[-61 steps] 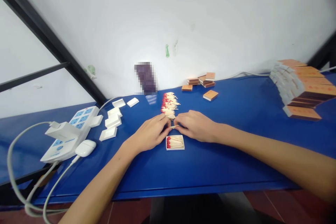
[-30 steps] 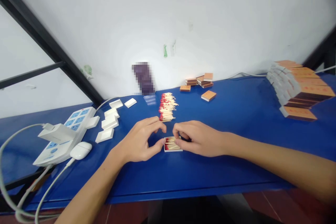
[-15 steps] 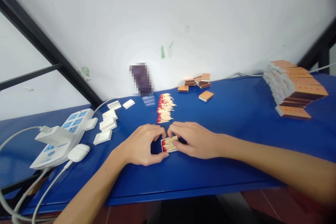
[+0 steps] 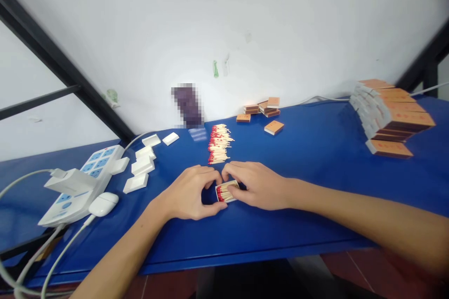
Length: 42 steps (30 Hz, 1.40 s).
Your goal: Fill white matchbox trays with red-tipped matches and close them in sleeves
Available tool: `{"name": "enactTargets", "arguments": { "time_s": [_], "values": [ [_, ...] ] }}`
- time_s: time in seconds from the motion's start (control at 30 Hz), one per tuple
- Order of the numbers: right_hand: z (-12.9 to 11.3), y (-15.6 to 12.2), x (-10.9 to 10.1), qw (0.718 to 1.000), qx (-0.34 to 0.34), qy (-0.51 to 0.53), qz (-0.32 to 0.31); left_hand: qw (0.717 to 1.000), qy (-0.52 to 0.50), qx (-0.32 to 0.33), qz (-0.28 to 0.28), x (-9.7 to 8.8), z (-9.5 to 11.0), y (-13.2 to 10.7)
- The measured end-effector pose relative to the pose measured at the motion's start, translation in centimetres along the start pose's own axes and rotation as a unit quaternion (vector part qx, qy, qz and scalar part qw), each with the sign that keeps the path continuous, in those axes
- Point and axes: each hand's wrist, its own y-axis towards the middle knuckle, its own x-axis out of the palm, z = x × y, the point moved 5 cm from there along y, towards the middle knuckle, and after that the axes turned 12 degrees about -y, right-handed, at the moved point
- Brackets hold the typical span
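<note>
Right hand (image 4: 257, 184) has reached the tray (image 4: 232, 200), thumb (image 4: 239, 193) hiding some matches (image 4: 223, 192).

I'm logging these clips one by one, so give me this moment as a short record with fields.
Left hand: thumb by the near edge of the tray, fingertips by its far left corner
Right hand: thumb over the matches in the tray
Grip: unclear for both
Loose matches: beyond the hands, heads mostly left
White box trays: left, near the power strip
Matchbox stack: far right
Surface: blue table
</note>
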Motion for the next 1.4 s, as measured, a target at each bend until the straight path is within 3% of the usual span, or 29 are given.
{"name": "enactTargets", "arguments": {
  "time_s": [0.1, 0.17, 0.23, 0.33, 0.43, 0.53, 0.63, 0.77, 0.83, 0.87, 0.93, 1.0, 1.07, 1.17, 1.4],
  "values": [
    [0.1, 0.0, -0.5, 0.999, -0.012, -0.04, -0.002, 1.0, 0.013, -0.001, 0.002, 0.0, -0.1, -0.1],
    [0.7, 0.1, -1.4, 0.992, -0.015, -0.128, 0.01, 1.0, 0.025, -0.005, 0.009, -0.2, -0.2, -0.2],
    [2.3, 0.2, -2.7, 0.965, 0.01, -0.262, 0.031, 0.999, 0.04, -0.007, 0.016, -0.4, -0.2, -0.3],
    [6.3, -0.2, -4.7, 0.92, 0.114, -0.373, 0.041, 0.997, 0.066, -0.013, 0.021, -0.6, -0.2, -0.4],
    [10.2, -1.0, -5.4, 0.92, 0.185, -0.346, -0.004, 0.997, 0.067, -0.008, 0.036, -0.9, -0.1, -0.5],
    [11.9, -1.5, -5.3, 0.921, 0.197, -0.332, -0.046, 0.997, 0.049, 0.012, 0.05, -1.0, 0.1, -0.6],
    [10.2, -1.3, -5.1, 0.939, 0.141, -0.311, -0.04, 0.997, 0.058, 0.002, 0.046, -0.9, 0.0, -0.6],
    [4.9, -1.0, -4.4, 0.981, 0.022, -0.189, -0.041, 0.997, 0.074, -0.025, 0.018, -0.6, -0.5, -0.4],
    [2.7, -1.0, -3.9, 0.988, -0.03, -0.136, -0.066, 0.997, 0.076, -0.031, 0.012, -0.5, -0.7, -0.4],
    [2.0, -1.0, -4.0, 0.988, -0.047, -0.139, -0.047, 0.996, 0.077, -0.033, 0.012, -0.5, -0.8, -0.4],
    [1.8, -1.0, -4.3, 0.981, -0.043, -0.191, -0.002, 0.996, 0.079, -0.038, 0.016, -0.5, -1.0, -0.5],
    [3.0, -1.1, -4.7, 0.967, 0.006, -0.254, 0.019, 0.996, 0.079, -0.039, 0.019, -0.6, -1.1, -0.5],
    [4.8, -1.3, -4.8, 0.961, 0.055, -0.27, -0.017, 0.996, 0.079, -0.041, 0.023, -0.7, -1.1, -0.5],
    [6.0, -1.5, -4.5, 0.969, 0.06, -0.222, -0.094, 0.996, 0.078, -0.04, 0.025, -0.9, -1.0, -0.3],
    [2.2, -0.8, -2.3, 0.989, -0.042, -0.106, -0.094, 0.995, 0.09, -0.038, 0.032, -0.8, -1.0, -0.3]
  ]
}}
